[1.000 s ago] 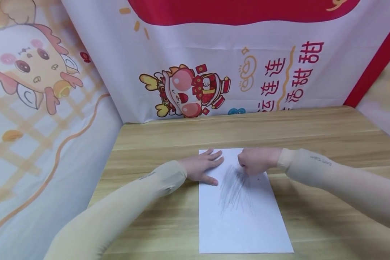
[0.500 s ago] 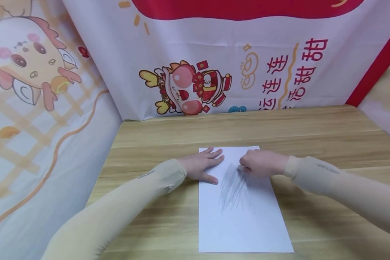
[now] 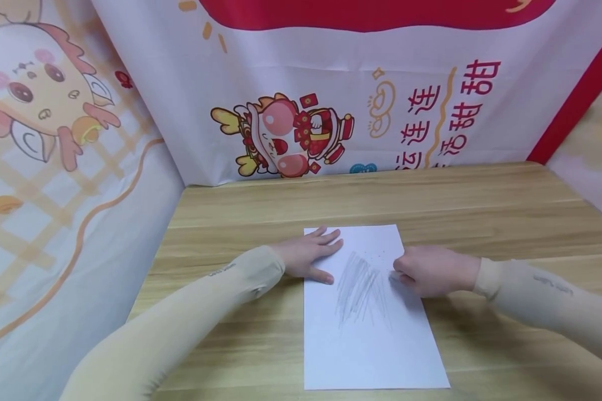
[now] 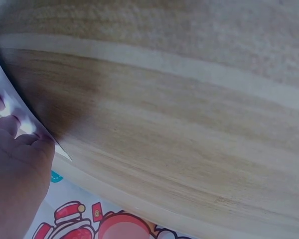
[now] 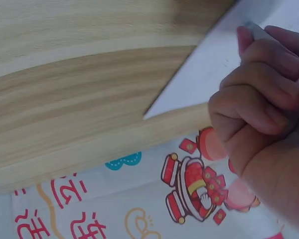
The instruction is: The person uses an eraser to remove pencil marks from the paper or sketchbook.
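Paper (image 3: 366, 359), head view?

— Flat on table (image 3: 241, 351). Left hand (image 3: 303, 257), fingers spread, presumably steadies it; right hand (image 3: 436, 272) pinches a grey piece (image 3: 395, 276) beside grey strokes (image 3: 358, 285).

Left wrist?

— Hand cut off; strokes out of frame.

Right wrist?

— Curled fingers mostly hide the grey piece; identity unclear.

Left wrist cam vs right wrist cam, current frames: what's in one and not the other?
Only left wrist: the left hand, fingers on the sheet.
Only right wrist: the right hand, pinching a small grey piece, plus red lettering on the backdrop.
Both: part of the white sheet, the wooden table and the printed cloth with a teal patch.
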`<state>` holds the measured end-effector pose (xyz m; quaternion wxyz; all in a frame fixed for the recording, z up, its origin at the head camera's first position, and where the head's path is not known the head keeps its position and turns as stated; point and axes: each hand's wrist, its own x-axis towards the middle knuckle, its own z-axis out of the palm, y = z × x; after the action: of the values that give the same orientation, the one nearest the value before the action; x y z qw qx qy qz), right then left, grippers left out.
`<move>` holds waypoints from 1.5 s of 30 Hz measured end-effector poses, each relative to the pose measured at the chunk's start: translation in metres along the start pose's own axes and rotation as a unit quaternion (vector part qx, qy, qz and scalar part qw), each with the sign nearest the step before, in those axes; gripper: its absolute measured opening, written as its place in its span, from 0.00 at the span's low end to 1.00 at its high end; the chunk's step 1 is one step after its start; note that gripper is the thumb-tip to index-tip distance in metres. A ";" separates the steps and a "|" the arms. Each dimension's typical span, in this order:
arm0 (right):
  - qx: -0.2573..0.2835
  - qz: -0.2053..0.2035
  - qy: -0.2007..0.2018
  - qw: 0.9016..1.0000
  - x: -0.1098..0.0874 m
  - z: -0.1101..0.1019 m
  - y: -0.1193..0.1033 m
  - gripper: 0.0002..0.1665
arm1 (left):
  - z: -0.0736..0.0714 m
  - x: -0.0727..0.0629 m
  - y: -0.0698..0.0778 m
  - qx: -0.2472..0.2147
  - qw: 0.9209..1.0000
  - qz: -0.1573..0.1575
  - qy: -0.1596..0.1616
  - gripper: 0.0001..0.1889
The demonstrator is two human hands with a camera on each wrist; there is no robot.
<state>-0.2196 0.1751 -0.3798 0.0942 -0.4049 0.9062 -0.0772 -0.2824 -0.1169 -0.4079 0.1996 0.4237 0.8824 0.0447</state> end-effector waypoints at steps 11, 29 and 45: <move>0.011 0.066 0.017 0.998 0.066 -0.002 0.003 0.03 | 0.005 -0.003 -0.005 0.006 1.000 0.027 0.010 0.47; -0.065 0.013 -0.022 0.998 0.031 -0.001 -0.008 0.09 | -0.001 0.001 -0.004 -0.003 1.000 0.011 -0.006 0.48; 0.037 0.081 -0.029 0.996 0.001 -0.005 0.011 0.15 | -0.002 0.002 -0.004 -0.002 1.000 0.012 -0.008 0.48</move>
<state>-0.2289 0.1818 -0.3769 0.1414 -0.3289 0.9293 -0.0910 -0.2871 -0.1173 -0.4081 0.2070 0.4340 0.8756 0.0453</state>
